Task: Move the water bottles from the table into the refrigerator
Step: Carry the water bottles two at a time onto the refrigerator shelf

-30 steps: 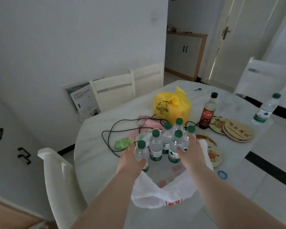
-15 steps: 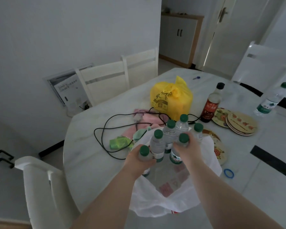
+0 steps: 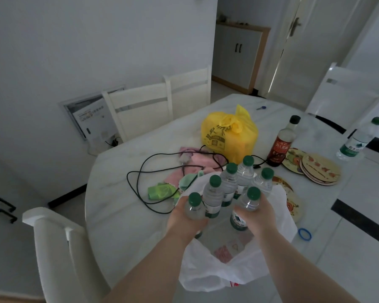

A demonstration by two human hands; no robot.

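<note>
Head view: hands (image 3: 185, 217) seemingly around bottles (image 3: 228, 189).

Ahead of you a knotted yellow plastic bag (image 3: 229, 136) sits on the table, with a dark sauce bottle (image 3: 281, 145) standing upright to its right. Beside that bottle lies a stack of round patterned placemats (image 3: 319, 170). A black cable (image 3: 147, 173) loops across pink cloth (image 3: 198, 161) and a crumpled green wrapper (image 3: 161, 191). A blue rubber band (image 3: 304, 234) lies near the right edge.
</note>
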